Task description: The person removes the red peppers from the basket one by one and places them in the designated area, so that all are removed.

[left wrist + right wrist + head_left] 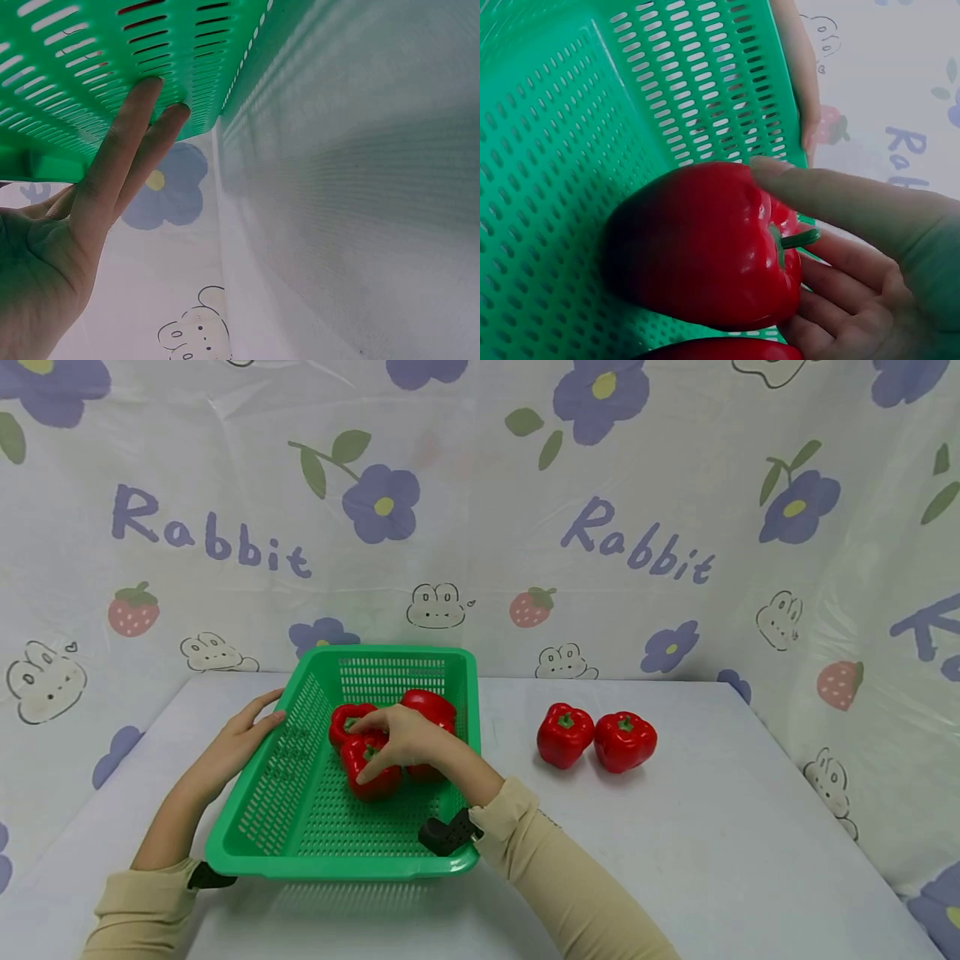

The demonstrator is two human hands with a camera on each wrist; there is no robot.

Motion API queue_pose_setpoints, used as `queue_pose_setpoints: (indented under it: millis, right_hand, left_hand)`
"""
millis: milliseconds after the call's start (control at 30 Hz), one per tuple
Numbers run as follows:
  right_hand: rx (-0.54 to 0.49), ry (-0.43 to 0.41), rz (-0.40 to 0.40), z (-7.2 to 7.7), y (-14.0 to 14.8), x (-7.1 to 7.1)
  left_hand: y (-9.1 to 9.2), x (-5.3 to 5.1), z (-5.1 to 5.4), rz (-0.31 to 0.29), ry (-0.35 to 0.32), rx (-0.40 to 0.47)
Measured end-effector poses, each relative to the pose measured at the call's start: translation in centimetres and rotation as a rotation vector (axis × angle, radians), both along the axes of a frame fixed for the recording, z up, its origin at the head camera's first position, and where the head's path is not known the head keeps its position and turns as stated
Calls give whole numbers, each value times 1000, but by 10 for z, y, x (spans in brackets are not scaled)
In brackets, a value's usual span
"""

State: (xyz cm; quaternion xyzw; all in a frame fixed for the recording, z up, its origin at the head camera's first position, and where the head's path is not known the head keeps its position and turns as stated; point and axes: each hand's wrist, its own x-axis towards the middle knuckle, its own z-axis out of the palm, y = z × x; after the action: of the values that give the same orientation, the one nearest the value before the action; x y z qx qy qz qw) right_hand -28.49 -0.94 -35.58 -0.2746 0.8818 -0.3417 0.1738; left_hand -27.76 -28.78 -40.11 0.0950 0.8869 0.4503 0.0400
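A green perforated basket (375, 866) holds several red bell peppers. My right hand (408, 743) reaches over its right side and holds the front bell pepper (375, 787), thumb on one side and fingers on the other. In the right wrist view this bell pepper (705, 240) lies on its side, green stem toward the palm. Behind it is another bell pepper (341, 720); more red (429, 702) shows to the right, partly hidden by the hand. At the basket's left side, my left hand (232, 747) touches the outer wall with straight fingers (112, 157).
Two more red bell peppers, a left one (564, 739) and a right one (625, 743), stand side by side on the white table (712, 835), right of the basket. A patterned sheet (487, 510) hangs behind the table.
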Motion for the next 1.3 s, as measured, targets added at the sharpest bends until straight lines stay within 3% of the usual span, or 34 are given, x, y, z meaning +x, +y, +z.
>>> queue_pose_setpoints:
  millis: [233, 600, 1300]
  right_hand:
    - [47, 15, 2, 2, 1, 3]
    - [-84, -13, -13, 2, 2, 2]
    - [-277, -7, -90, 36, 33, 8]
  left_hand:
    - [2, 0, 1, 3, 2, 1]
    - [4, 2, 2, 2, 7, -7]
    - [1, 1, 1, -3, 12, -6]
